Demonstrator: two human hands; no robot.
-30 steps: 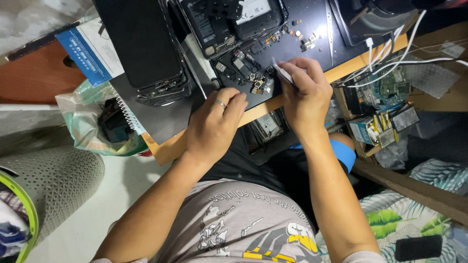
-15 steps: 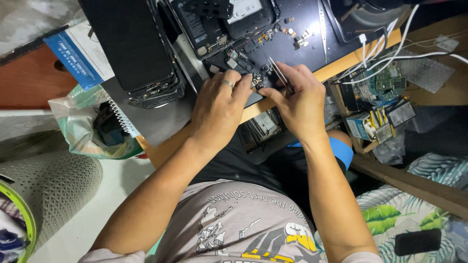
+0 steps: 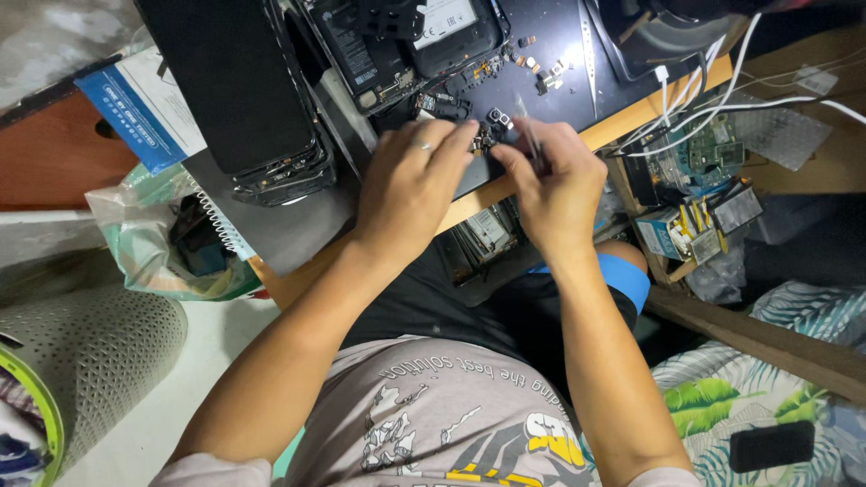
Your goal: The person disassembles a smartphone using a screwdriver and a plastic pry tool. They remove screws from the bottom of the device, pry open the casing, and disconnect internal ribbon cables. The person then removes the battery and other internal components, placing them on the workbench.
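My left hand point(image 3: 413, 180), with a ring on one finger, rests on the dark work mat point(image 3: 559, 54) and its fingertips press on a small circuit part point(image 3: 487, 137). My right hand point(image 3: 552, 185) is closed around thin metal tweezers point(image 3: 528, 135), whose tip points at that same small part between both hands. An opened phone body point(image 3: 410, 41) with its inner parts showing lies just beyond my fingers. Several tiny loose components point(image 3: 541, 77) are scattered on the mat above my right hand.
A black phone panel point(image 3: 239, 81) lies at the left of the mat. White cables point(image 3: 713, 99) run off the right edge of the wooden desk point(image 3: 631, 122). Circuit boards and small boxes point(image 3: 695, 194) sit on a lower shelf at right. A plastic bag point(image 3: 171, 243) and spiral notebook lie left.
Both hands have moved up onto the mat and closed in on the small part. The tweezers in my right hand now point at it.
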